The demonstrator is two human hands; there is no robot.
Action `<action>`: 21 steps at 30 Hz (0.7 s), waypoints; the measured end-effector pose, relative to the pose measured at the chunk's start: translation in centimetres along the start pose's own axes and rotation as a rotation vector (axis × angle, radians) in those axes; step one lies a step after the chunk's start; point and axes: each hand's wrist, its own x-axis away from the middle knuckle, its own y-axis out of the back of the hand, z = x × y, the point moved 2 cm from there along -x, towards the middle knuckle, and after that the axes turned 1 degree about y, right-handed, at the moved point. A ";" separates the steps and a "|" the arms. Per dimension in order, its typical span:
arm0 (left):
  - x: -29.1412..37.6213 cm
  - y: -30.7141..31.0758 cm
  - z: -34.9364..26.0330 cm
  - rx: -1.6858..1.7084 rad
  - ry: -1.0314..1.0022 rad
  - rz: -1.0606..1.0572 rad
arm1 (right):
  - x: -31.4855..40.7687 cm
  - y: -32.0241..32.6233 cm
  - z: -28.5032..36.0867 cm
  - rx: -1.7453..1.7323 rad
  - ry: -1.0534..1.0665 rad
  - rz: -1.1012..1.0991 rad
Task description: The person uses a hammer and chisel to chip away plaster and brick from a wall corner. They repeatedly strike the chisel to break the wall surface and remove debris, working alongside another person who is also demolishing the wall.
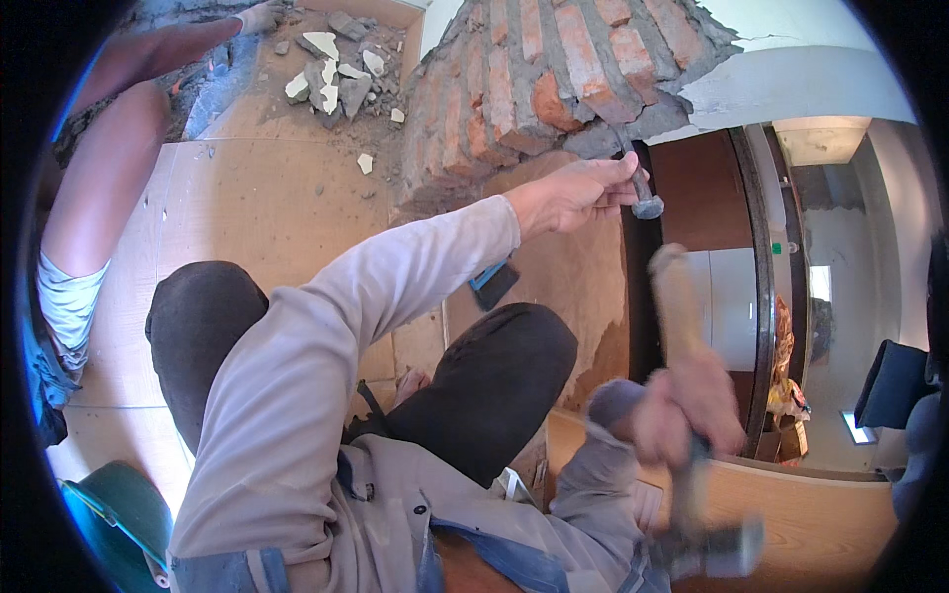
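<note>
My left hand holds a steel cold chisel between thumb and fingers. Its blunt struck end points down toward me, while its far end meets the broken lower edge of the exposed brickwork. At the lower right, my right hand is closed around the wooden handle of a hammer, blurred by motion. The hammer's metal head is below that hand, apart from the chisel. Grey mortar and ragged plaster border the red bricks.
Broken plaster and mortar pieces lie on the tiled floor. Another person's bare leg and hand are at the upper left. A blue-and-black brush lies beneath my left arm. Cabinets stand to the right.
</note>
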 end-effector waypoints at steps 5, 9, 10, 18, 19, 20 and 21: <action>0.3 -0.7 -1.1 -0.108 -0.058 0.025 | 6.0 -4.6 -4.9 0.224 -1.060 0.154; 0.7 -0.6 -0.9 -0.075 0.014 -0.016 | 1.6 -0.4 -0.9 0.328 -0.541 0.027; 0.6 -0.6 -0.6 -0.029 0.015 -0.005 | -0.2 1.1 0.1 0.262 -0.417 -0.081; 0.2 -0.5 -1.6 -0.072 -0.016 -0.047 | 4.3 -4.1 -3.8 0.260 -0.816 0.047; 0.4 -0.8 -1.4 -0.082 0.079 -0.049 | 6.2 -4.7 -5.0 0.346 -1.107 0.181; 0.5 -1.1 -1.6 -0.071 0.070 -0.041 | 7.5 -4.8 -5.5 0.393 -1.214 0.282; 0.6 -0.9 -2.8 -0.092 -0.041 -0.062 | 8.1 -4.4 -5.7 0.375 -1.139 0.247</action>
